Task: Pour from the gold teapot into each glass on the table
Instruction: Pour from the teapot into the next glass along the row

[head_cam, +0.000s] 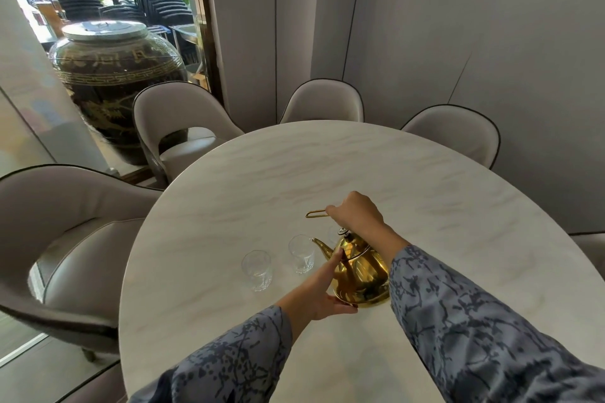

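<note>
The gold teapot is tilted over the marble table, its spout reaching the rim of the middle glass. My right hand is closed around the thin wire handle above the pot. My left hand presses flat against the pot's left side and base. A second clear glass stands to the left, apart from the pot. A third glass shows only partly behind the lid and my right wrist. I cannot tell whether liquid is flowing.
Beige upholstered chairs ring the round table: one at the near left, one at the far left, two at the back. A large dark ceramic jar stands behind glass at the left.
</note>
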The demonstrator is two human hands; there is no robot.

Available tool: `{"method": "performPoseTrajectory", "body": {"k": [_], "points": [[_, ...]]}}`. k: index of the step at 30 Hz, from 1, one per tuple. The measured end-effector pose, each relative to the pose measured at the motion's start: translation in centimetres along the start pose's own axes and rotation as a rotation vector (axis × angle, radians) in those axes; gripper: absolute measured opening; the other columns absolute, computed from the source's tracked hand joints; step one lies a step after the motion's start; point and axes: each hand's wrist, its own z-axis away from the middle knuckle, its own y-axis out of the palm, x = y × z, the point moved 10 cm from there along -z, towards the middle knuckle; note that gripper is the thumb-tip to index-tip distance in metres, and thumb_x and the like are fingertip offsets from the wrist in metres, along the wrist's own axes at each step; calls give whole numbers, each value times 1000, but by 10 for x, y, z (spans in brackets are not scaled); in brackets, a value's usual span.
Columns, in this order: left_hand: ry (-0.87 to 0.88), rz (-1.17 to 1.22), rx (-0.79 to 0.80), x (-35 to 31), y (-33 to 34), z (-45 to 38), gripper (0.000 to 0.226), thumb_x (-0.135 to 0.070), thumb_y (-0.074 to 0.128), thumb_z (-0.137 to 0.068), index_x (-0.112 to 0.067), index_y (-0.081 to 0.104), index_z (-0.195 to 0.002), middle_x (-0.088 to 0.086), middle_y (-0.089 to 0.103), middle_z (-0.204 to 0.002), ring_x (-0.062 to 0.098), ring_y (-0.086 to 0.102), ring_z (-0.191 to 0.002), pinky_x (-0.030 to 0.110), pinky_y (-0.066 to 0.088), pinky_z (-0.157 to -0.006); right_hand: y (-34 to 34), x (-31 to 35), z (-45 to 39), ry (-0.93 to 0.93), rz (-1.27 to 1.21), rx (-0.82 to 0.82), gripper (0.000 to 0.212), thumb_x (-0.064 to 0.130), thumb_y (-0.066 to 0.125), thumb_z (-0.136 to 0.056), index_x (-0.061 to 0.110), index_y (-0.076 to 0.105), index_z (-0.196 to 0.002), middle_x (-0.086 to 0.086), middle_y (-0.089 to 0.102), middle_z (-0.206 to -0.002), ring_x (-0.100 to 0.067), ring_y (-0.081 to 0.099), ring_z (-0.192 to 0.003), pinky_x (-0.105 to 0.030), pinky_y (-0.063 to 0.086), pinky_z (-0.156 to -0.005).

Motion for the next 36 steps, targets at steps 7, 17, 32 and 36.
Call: {"method": "performPoseTrajectory", "body": {"k": [7,17,32,36], "points": [[-13,14,5,-1,2,0,108,-66,81,-59,-22,37,-148,23,35,-156,48,50,-132,46,64,-63,-4,6,0,12,40,30,34,37,59,-85,14,44,-65,-1,48,-64,-19,45,-57,-27,34,-52],[0,20,57,-1,8,0,153,-61,94,-10,-25,38,-148,28,36,-153,50,53,-127,49,64,-69,-12,12,4,9,48,72,26,33,58,-83,9,59,-75,-5,63,-72,-22,55,-59,-28,43,-58],[11,41,65,-1,13,10,147,-60,94,-17,-24,38,-148,27,36,-152,51,50,-130,52,64,-71,-5,7,7,79,-90,265,44,37,65,-92,7,60,-61,-3,53,-51,-15,45,-38,-23,39,-44],[-1,48,68,0,16,12,112,-65,86,-51,-21,42,-144,28,40,-148,49,54,-127,50,65,-74,-3,9,7,90,-83,316,44,38,63,-94,5,60,-64,-4,54,-54,-16,47,-43,-28,41,-49]]}}
